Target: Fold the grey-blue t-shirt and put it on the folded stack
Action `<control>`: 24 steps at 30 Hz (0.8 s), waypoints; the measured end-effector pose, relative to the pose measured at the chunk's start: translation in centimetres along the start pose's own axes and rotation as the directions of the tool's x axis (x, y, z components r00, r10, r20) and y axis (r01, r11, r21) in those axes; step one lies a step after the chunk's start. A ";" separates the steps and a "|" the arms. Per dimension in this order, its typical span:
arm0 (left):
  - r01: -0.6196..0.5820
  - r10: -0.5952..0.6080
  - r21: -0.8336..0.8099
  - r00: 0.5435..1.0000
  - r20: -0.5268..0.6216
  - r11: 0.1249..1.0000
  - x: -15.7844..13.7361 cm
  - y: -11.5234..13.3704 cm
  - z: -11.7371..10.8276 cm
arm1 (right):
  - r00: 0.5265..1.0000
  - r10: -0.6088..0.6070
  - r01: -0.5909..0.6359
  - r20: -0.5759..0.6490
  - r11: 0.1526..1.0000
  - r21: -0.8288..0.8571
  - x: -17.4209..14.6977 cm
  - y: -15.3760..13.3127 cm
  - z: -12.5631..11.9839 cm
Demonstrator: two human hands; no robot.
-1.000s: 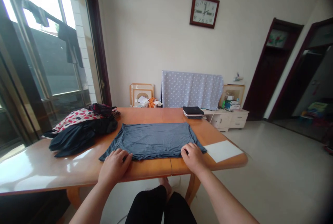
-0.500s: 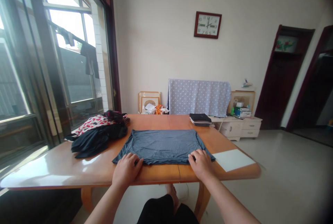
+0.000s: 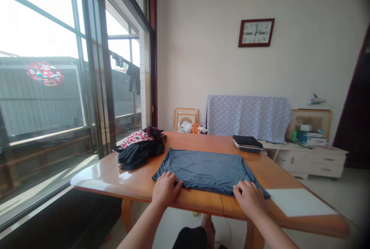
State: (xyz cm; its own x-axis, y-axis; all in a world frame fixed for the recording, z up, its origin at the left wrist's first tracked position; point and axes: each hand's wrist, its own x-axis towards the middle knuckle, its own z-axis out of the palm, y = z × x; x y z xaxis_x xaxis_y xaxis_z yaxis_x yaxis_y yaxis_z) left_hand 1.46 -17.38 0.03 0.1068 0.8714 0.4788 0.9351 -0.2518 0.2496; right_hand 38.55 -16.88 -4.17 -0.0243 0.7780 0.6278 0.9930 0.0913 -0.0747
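A blue-grey garment (image 3: 206,168), made of thin wrinkled cloth, lies spread in a wide flat shape on the wooden table (image 3: 199,140). My left hand (image 3: 166,189) is at its near left corner, thumb and curled fingers closed on the edge. At the near right corner, my right hand (image 3: 251,198) pinches the same edge in a similar way. The cloth between both hands rests flat on the tabletop, and its kind cannot be made out for certain.
A heap of dark clothes (image 3: 135,152) with a red-spotted white cloth (image 3: 137,138) lies at the table's left. Folded clothes (image 3: 248,143) are stacked at the far right. A white sheet (image 3: 302,202) lies near the right corner. Windows (image 3: 95,68) stand along the left.
The view has turned left, so everything appears further right and more window shows. Both hands stay at the garment's near corners, and the cloth looks unchanged.
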 end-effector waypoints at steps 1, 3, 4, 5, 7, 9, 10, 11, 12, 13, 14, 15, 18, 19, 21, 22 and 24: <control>0.006 -0.006 0.000 1.000 0.000 1.000 -0.1 0.0 0.0 | 1.000 -0.002 0.002 0.005 1.000 -0.001 0.0 0.1 0.2; 0.015 -0.015 0.002 1.000 -0.001 1.000 -0.2 0.1 0.0 | 1.000 -0.005 0.005 0.008 1.000 -0.008 0.0 0.4 0.7; 0.019 -0.019 0.002 1.000 0.000 1.000 -0.2 0.1 0.0 | 1.000 -0.010 0.010 0.009 1.000 -0.012 0.0 0.6 0.9; 0.024 -0.024 0.000 1.000 0.000 1.000 -0.3 0.1 0.0 | 1.000 -0.016 0.016 0.009 1.000 -0.014 0.0 0.7 1.2; 0.035 -0.035 -0.008 0.999 0.000 0.999 -0.3 0.1 0.0 | 1.000 -0.028 0.028 0.011 0.999 -0.016 0.0 1.0 1.7; 0.035 -0.035 -0.022 0.999 0.003 0.999 -0.4 0.0 0.0 | 0.999 -0.037 0.038 0.011 0.999 -0.013 0.0 1.2 2.1; 0.033 -0.033 -0.029 0.999 0.005 0.999 -0.4 0.0 0.0 | 0.999 -0.041 0.042 0.012 0.999 -0.010 0.1 1.3 2.2; 0.030 -0.030 -0.034 1.000 0.006 0.999 -0.4 -0.1 0.0 | 0.999 -0.044 0.044 0.012 0.999 -0.006 0.1 1.5 2.4; 0.028 -0.028 -0.035 1.000 0.005 0.999 -0.4 -0.1 0.0 | 0.999 -0.047 0.047 0.015 0.999 -0.002 0.1 1.5 2.5; 0.026 -0.026 -0.034 1.000 0.001 0.999 -0.5 -0.1 0.0 | 0.999 -0.049 0.049 0.018 0.999 0.001 0.1 1.6 2.6; 0.025 -0.025 -0.030 1.000 -0.006 0.999 -0.5 -0.1 0.0 | 0.999 -0.049 0.049 0.021 0.999 0.002 0.0 1.7 2.6; 0.026 -0.026 -0.025 1.000 -0.013 0.999 -0.5 0.0 0.0 | 0.999 -0.048 0.048 0.023 0.999 0.001 0.0 1.7 2.7; 0.033 -0.033 -0.016 0.999 -0.019 0.999 -0.5 0.1 -0.1 | 0.999 -0.046 0.046 0.026 0.999 -0.004 -0.1 1.7 2.7; 0.037 -0.037 -0.017 0.999 -0.014 0.999 -0.6 0.2 -0.2 | 0.999 -0.047 0.048 0.026 0.999 -0.006 -0.1 1.7 2.7; 0.042 -0.042 -0.020 0.999 -0.001 0.999 -0.6 0.2 -0.3 | 0.998 -0.055 0.055 0.030 0.998 -0.009 0.0 2.0 2.9; 0.043 -0.043 -0.022 0.999 0.003 0.999 -0.6 0.2 -0.3 | 0.998 -0.058 0.058 0.036 0.998 -0.008 0.0 2.1 3.1; 0.046 -0.046 -0.020 0.999 0.003 0.999 -0.7 0.3 -0.4 | 0.997 -0.053 0.053 0.055 0.999 -0.006 0.2 2.5 3.5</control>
State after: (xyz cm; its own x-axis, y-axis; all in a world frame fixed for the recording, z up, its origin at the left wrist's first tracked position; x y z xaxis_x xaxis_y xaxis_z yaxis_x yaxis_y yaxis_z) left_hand 1.55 -18.19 0.09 0.0648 0.8832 0.4645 0.9322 -0.2197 0.2877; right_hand 40.61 -14.33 -6.94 -0.0829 0.8049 0.5876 0.9910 0.1289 -0.0368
